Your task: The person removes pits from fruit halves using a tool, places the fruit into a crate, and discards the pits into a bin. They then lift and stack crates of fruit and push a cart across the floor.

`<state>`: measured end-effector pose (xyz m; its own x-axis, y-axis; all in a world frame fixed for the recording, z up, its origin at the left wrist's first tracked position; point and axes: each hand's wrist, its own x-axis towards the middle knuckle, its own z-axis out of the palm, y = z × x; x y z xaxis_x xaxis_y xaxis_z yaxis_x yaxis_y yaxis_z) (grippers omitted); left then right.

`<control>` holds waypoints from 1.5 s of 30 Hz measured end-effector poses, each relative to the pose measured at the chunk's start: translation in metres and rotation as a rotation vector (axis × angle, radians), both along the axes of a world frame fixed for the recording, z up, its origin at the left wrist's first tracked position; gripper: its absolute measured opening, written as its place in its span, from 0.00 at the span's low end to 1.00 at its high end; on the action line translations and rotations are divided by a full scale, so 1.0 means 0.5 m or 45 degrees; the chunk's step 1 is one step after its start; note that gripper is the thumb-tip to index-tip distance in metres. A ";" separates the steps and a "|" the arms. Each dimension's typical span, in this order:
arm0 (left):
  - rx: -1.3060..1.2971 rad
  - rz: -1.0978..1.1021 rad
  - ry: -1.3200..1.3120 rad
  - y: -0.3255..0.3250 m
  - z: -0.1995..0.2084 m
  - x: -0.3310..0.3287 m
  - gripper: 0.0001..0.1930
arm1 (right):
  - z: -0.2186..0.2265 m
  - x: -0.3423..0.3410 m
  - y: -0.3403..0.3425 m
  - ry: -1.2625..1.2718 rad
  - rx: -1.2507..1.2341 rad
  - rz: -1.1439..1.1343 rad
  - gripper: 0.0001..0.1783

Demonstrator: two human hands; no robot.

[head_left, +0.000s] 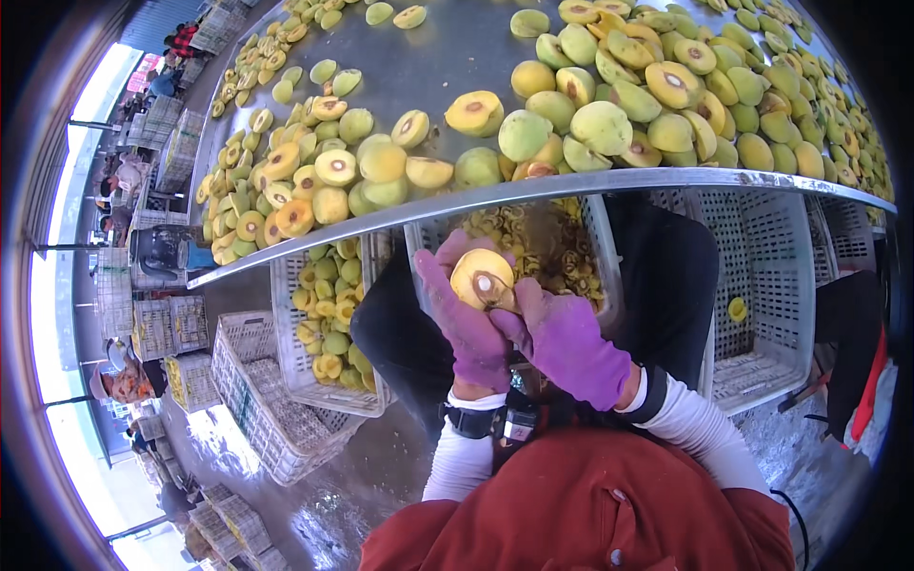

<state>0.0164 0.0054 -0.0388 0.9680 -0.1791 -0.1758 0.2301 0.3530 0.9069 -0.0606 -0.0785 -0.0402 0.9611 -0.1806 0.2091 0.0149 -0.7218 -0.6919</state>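
at the clock's centre, a cut fruit half (482, 279)
left hand (466, 324) curls round it; right hand (566, 338) touches its four-o'clock edge, whether pinching anything i cannot tell; eleven to two, a metal surface (419, 71) bears heaped fruit (671, 86); at nine, stacked crates (171, 326).

Halved fruits (674, 84) lie heaped on the table (433, 67). At the table's near side, the gloved left hand (465, 319) grips a fruit half (483, 276), the gloved right hand (573, 340) against it; below the table's edge stands a crate (606, 249) of yellow scraps (545, 238).
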 end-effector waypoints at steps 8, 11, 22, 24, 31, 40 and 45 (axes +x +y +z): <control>0.283 0.192 -0.388 -0.015 0.013 -0.006 0.27 | -0.026 0.010 0.033 0.017 0.020 -0.062 0.19; 0.191 0.148 -0.417 -0.001 0.027 0.004 0.27 | -0.037 0.020 0.035 0.176 -0.114 -0.032 0.14; 0.432 0.295 -0.761 0.021 -0.025 0.008 0.12 | 0.048 0.042 -0.024 0.811 1.706 0.383 0.14; 0.870 0.317 -0.961 0.030 -0.024 0.006 0.04 | -0.005 0.037 -0.050 0.342 1.159 0.726 0.15; 0.633 -0.986 -0.422 0.072 0.031 0.034 0.03 | -0.024 0.001 -0.087 1.261 2.222 0.894 0.16; 1.485 0.647 -0.800 0.229 0.029 0.182 0.16 | -0.102 0.078 -0.105 0.858 1.504 0.048 0.20; 1.531 0.230 -1.081 0.084 0.119 0.329 0.22 | -0.147 0.091 -0.105 0.699 0.837 0.155 0.24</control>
<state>0.1810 0.0471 0.0207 0.8475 -0.2086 0.4880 -0.4696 -0.7234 0.5062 -0.0152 -0.1311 -0.1135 0.9160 0.0091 -0.4012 -0.3925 -0.1878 -0.9004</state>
